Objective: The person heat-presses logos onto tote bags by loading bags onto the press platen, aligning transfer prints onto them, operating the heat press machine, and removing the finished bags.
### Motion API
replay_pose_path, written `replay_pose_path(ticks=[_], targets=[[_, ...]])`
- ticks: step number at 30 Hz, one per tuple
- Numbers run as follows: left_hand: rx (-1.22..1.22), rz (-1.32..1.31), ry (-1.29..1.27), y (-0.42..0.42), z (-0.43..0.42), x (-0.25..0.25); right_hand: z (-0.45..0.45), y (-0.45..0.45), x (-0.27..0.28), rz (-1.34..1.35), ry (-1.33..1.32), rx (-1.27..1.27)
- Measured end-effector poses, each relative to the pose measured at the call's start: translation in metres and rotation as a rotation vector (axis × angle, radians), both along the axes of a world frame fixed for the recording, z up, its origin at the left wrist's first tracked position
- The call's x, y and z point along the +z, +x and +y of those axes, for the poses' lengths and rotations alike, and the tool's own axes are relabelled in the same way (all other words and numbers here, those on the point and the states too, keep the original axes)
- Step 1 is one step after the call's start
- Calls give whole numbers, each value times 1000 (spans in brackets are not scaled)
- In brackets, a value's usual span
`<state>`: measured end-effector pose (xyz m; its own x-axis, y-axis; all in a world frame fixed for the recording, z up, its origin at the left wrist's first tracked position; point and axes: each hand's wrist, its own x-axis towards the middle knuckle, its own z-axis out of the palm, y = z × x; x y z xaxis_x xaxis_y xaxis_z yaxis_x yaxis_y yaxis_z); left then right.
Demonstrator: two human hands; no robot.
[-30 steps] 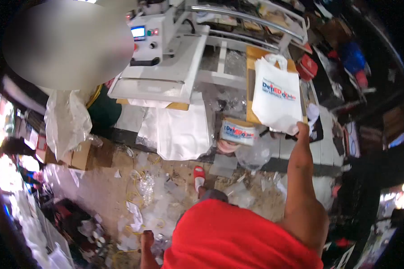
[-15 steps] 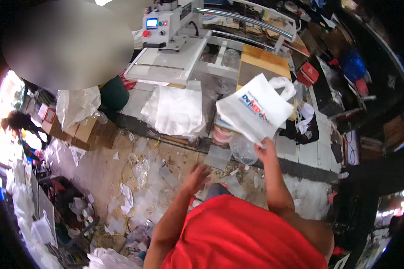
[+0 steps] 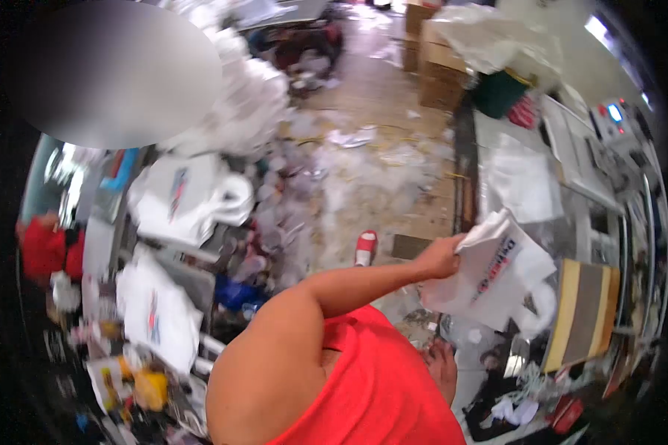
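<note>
My left hand [image 3: 439, 256], closed, grips the edge of a white bag [image 3: 497, 278] with blue and red printed lettering and a looped handle. My left arm reaches across my body to the right. Below the bag, close to my red shirt, my right hand [image 3: 442, 366] holds nothing and its fingers are spread. On the left side lie a white printed bag [image 3: 174, 196] with its handle loop out, and another printed bag [image 3: 159, 311] nearer to me. Plain white sheets or bags [image 3: 523, 178] lie on the ledge at the right.
A press machine [image 3: 616, 126] with a lit display stands at the right, near a wooden board [image 3: 583, 315]. Cardboard boxes [image 3: 441, 70] stand at the back. Scraps and plastic litter the floor [image 3: 364, 178]. White plastic heaps [image 3: 237, 96] line the left.
The view has swung left, bringing the printed bags on the left side into sight. The white bag has passed from my right hand to my left hand.
</note>
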<state>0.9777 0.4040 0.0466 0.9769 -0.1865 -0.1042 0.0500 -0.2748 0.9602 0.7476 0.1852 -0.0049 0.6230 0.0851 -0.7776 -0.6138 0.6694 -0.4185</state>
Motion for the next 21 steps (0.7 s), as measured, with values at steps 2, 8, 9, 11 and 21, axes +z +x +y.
replay_pose_path(ticks=[2,8,9,11,21], targets=[[71,-130,134,-35,65,-3,-8,-42,-4,-22,-176,-1],[237,-87,536,-110,210,11,-92,-43,-101,225,-278,281],[241,-66,604,-116,225,13,-90,-29,-111,231,-343,314],[243,-8,713,-120,261,12,-69,-7,-121,106,-507,394],[401,-81,775,-245,598,232,123,30,-150,-102,-882,908]])
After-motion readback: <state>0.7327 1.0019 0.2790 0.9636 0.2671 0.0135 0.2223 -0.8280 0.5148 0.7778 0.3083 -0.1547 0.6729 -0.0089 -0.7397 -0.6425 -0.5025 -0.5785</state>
